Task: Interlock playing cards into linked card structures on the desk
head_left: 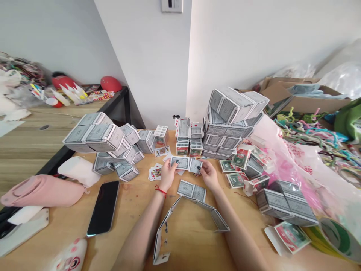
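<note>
My left hand (167, 175) pinches the left end of a strip of grey-patterned playing cards (182, 162), backs up. On the strip's right end, the fingers of my right hand (209, 175) are closed. Just below lies a flat pair of playing cards (191, 191), backs up. Nearer me, between my forearms, a bent chain of playing cards (161, 233) stands on edge. Loose face cards (155, 172) lie left of my left hand. Behind my hands stand red-and-green card boxes (182, 148) with folded card blocks (183, 128) on top.
Stacks of folded card blocks stand at left (97, 137) and right (225, 124). A black phone (103, 207) and pink case (46, 190) lie left on the table (132, 226). Opened card boxes (239, 158), yellow tape (338, 239) and pink plastic (284, 150) are at right.
</note>
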{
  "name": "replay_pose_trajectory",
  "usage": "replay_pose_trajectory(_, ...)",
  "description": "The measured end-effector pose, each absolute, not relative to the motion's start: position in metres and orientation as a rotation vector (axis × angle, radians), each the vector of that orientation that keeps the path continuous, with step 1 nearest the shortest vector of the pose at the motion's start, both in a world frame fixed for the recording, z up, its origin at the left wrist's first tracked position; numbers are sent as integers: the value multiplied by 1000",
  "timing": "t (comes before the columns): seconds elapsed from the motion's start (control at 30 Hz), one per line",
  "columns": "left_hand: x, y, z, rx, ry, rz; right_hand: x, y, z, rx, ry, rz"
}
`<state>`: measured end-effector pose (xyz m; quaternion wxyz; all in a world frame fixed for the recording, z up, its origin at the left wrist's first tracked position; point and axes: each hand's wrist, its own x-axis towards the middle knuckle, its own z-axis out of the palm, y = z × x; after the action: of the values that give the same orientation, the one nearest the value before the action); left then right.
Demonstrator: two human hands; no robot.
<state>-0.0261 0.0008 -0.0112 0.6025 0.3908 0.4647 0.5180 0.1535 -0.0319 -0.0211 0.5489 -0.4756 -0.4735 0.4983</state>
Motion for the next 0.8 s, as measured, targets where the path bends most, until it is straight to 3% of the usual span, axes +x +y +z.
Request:
replay_pose_trajectory(0.4, -28, -3, -7, 1222, 1068, 1026, 151, -34, -20, -1154, -1116, 1142)
replay_pose_trajectory(0.8, -27, -6, -7, 1463, 1185, 926, 154, -37, -6, -1328, -1570, 933)
